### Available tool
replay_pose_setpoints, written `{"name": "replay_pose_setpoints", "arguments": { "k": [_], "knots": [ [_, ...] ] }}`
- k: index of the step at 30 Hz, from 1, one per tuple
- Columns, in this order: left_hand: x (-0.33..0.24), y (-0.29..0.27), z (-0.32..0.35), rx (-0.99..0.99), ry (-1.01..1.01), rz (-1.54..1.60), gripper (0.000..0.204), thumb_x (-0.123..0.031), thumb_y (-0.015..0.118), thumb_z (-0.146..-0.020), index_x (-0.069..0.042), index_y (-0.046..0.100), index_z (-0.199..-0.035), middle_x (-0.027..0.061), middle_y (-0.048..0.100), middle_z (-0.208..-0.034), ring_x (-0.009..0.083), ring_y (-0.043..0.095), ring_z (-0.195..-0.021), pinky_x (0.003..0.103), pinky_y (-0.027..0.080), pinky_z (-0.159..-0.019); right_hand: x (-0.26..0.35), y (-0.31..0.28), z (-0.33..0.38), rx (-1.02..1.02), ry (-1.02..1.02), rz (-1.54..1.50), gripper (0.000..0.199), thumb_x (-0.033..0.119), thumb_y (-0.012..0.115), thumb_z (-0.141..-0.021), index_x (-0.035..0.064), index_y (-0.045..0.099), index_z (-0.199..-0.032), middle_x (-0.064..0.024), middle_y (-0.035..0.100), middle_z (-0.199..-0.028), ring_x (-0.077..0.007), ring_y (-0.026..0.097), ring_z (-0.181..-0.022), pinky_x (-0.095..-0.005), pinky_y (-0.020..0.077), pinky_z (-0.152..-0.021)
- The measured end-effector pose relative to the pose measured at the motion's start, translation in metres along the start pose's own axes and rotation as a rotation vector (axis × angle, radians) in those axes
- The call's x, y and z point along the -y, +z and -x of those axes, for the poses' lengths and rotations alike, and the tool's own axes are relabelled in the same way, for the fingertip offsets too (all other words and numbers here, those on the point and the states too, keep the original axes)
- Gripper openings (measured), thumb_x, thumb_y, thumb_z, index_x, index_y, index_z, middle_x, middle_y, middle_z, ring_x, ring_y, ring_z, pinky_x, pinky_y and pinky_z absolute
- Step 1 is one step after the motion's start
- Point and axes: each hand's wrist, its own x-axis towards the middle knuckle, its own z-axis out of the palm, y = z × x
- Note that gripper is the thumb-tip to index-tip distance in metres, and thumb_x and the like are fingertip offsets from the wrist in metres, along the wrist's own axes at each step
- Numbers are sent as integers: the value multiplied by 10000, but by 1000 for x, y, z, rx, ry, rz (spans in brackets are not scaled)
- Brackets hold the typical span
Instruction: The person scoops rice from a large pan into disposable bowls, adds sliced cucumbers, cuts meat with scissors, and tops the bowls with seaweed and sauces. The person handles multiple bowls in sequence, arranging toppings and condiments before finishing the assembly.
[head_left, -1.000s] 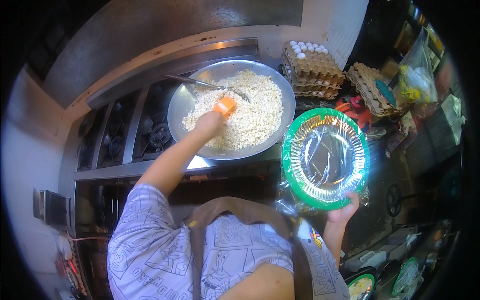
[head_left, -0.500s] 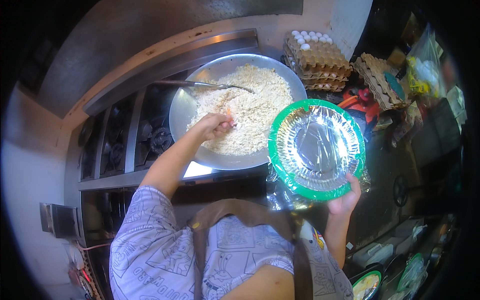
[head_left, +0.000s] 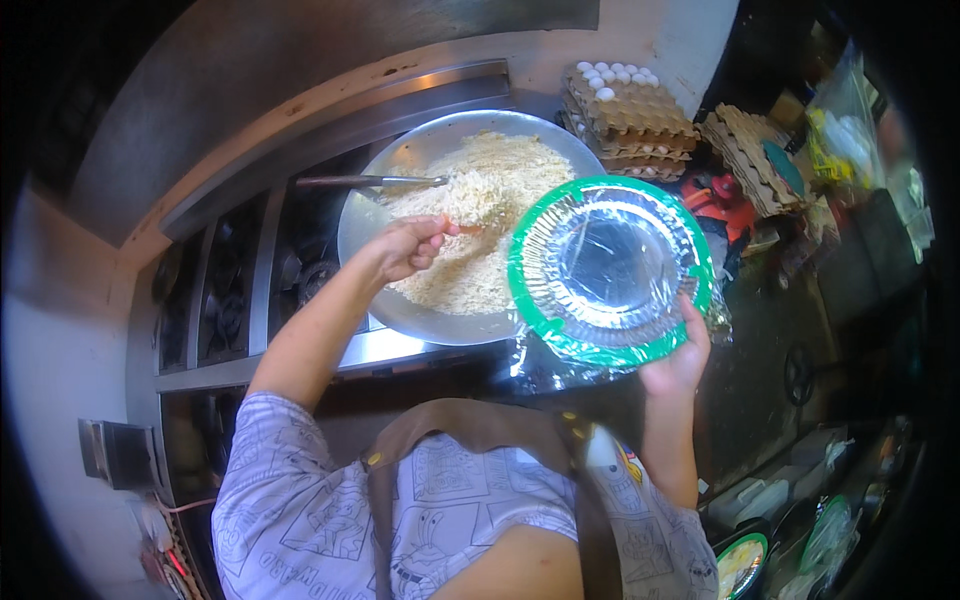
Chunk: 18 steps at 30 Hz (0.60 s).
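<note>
A wide metal wok full of pale rice sits on the stove in front of me. My left hand is closed round the orange handle of a scoop. A heap of rice rides on the scoop above the rest and hides its bowl. My right hand grips the lower right rim of a silver fluted plate with a green edge. Clear plastic covers the plate and hangs below it. The plate overlaps the wok's right side. A long-handled wok spatula rests across the wok's left rim, its blade hidden by rice.
Stacked egg trays, with white eggs on top, stand behind the wok to the right. More cardboard trays lie beside them near a plastic bag. Stove burners extend to the left. Another green-rimmed plate with food is at lower right.
My left hand has lifted the scoop out of the rice with a heap on it. My right hand has brought the plate left and slightly up, farther over the wok.
</note>
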Motion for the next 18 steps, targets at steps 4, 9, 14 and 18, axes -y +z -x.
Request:
{"name": "replay_pose_setpoints", "arguments": {
  "k": [4,9,14,18],
  "knots": [
    [-42,56,42,-42,150,-327,244,-236,523,-985,-10,617,-984,-29,454,-616,42,309,-474,201,247,-413,-21,11,-20,-23,47,-40,393,207,509,-935,28,498,-1286,-148,560,-1285,-300,533,-1173,-478,385,-1034],
    [-18,118,49,-313,789,-1228,221,-179,549,-924,25,628,-892,257,621,-856,424,603,-820,458,466,-747,-53,39,-23,111,13,-195,438,299,520,-958,75,476,-1332,-113,528,-1334,-297,489,-1228,-486,353,-1063],
    [6,149,64,-222,823,-1279,160,-115,551,-887,20,634,-903,244,630,-836,408,618,-823,459,484,-737,-47,27,-16,137,-22,-184,526,415,400,-998,64,410,-1389,-139,458,-1409,-304,443,-1289,-481,329,-1094],
    [4,154,65,-261,925,-1314,148,-105,549,-885,5,641,-921,232,637,-868,387,631,-823,445,501,-759,-32,16,-6,153,-41,-203,556,441,392,-993,62,398,-1400,-147,441,-1423,-316,439,-1291,-485,323,-1097]
  ]
}}
